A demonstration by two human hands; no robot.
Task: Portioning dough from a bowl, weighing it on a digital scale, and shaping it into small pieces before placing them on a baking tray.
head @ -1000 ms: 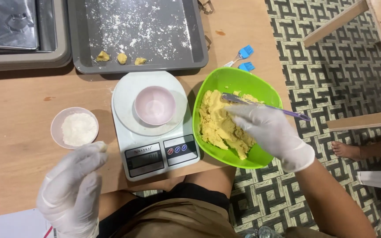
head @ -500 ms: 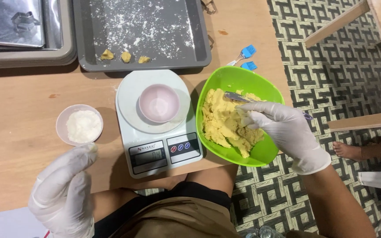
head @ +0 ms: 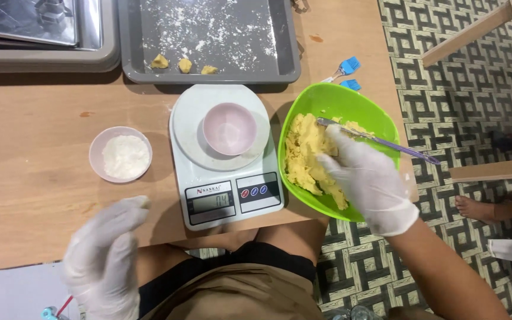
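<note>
The white-gloved right hand (head: 367, 178) gripped a slim purple-handled spoon (head: 380, 141) inside the bright green plastic bowl (head: 380, 112), at three o'clock from the white kitchen scale (head: 223, 178); yellow crumbly dough (head: 306, 151) lay under it. The white-gloved left hand (head: 105, 255) hovered at seven o'clock, fingers loosely open, holding nothing.

Both hands are in thin white disposable gloves, kinda translucent and wrinkly, the left hand (head: 105, 261) and the right hand (head: 368, 181) both covered to the wrist, forearms bare past the cuffs. Lower down there's khaki-brown shorts with a black top edge above them
</note>
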